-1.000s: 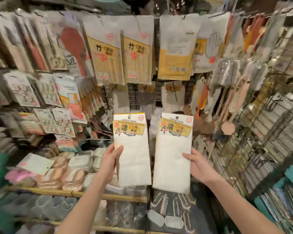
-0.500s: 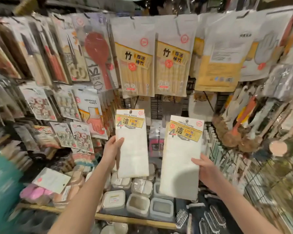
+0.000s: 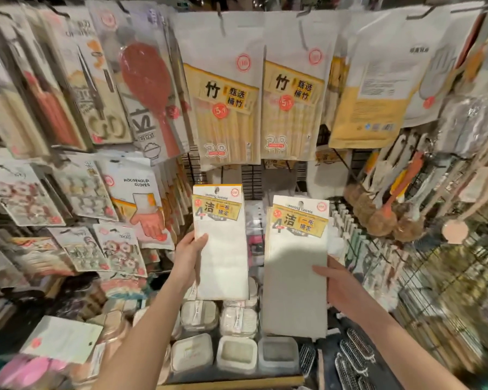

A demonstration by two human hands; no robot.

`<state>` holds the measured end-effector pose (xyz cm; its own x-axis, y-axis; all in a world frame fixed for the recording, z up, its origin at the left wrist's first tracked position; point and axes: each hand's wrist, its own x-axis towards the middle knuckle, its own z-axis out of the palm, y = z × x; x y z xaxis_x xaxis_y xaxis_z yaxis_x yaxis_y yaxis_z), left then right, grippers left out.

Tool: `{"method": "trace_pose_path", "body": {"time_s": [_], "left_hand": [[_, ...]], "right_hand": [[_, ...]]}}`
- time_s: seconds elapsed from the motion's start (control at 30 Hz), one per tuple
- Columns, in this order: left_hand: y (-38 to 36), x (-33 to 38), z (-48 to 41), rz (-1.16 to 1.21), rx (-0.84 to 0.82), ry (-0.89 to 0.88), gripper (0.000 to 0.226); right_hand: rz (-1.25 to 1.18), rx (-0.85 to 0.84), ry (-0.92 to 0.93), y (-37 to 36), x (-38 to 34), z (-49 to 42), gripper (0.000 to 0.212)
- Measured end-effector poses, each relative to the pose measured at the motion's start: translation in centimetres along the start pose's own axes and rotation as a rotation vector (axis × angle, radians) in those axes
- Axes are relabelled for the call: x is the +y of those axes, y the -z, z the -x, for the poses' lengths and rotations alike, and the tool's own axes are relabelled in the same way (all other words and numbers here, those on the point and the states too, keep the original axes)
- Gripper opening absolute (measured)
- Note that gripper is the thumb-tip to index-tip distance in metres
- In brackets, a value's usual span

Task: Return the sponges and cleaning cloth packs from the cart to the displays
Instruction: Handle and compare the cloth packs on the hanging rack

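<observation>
I hold two white cleaning cloth packs upright in front of a hanging display. My left hand [image 3: 188, 256] grips the left pack [image 3: 223, 263] by its left edge, thumb on the front. My right hand [image 3: 340, 282] grips the right pack [image 3: 295, 277] by its right edge. Each pack has a yellow label and a hang hole at the top. The left pack's top sits just under the hanging bamboo cloth packs [image 3: 226, 108]; the right pack is a little lower. Behind them a dark wire grid [image 3: 251, 178] shows between the hanging goods. No cart is in view.
Glove packs [image 3: 137, 204] and utensil packs hang at the left. Brushes [image 3: 383, 209] hang on a wire rack at the right. A shelf below carries several lidded plastic boxes [image 3: 237, 353] and wire brushes [image 3: 352, 358]. A white pack [image 3: 62, 339] lies at lower left.
The view has closed in on the display and tilted up. Both packs have risen towards the wire grid below the bamboo cloth packs. Both grips are unchanged.
</observation>
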<state>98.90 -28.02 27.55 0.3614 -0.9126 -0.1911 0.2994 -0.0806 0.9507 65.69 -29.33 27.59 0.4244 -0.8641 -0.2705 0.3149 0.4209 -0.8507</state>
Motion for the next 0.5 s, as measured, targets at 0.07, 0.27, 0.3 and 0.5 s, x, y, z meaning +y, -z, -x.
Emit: {"method": "trace_pose_path", "body": {"time_s": [0.07, 0.27, 0.3, 0.5], "left_hand": [[0.5, -0.3, -0.2, 0.010, 0.002, 0.009, 0.029], [0.7, 0.0, 0.1, 0.019, 0.013, -0.023, 0.016], [0.6, 0.1, 0.1, 0.027, 0.008, -0.028, 0.017], [-0.2, -0.3, 0.6, -0.002, 0.004, -0.094, 0.021]], "right_hand": [[0.008, -0.010, 0.000, -0.4, 0.1, -0.5, 0.050], [0.030, -0.037, -0.026, -1.4, 0.5, -1.9, 0.059], [0.037, -0.036, -0.033, -1.6, 0.6, -2.0, 0.061], [0.043, -0.030, -0.040, -2.4, 0.8, -2.4, 0.056]]}}
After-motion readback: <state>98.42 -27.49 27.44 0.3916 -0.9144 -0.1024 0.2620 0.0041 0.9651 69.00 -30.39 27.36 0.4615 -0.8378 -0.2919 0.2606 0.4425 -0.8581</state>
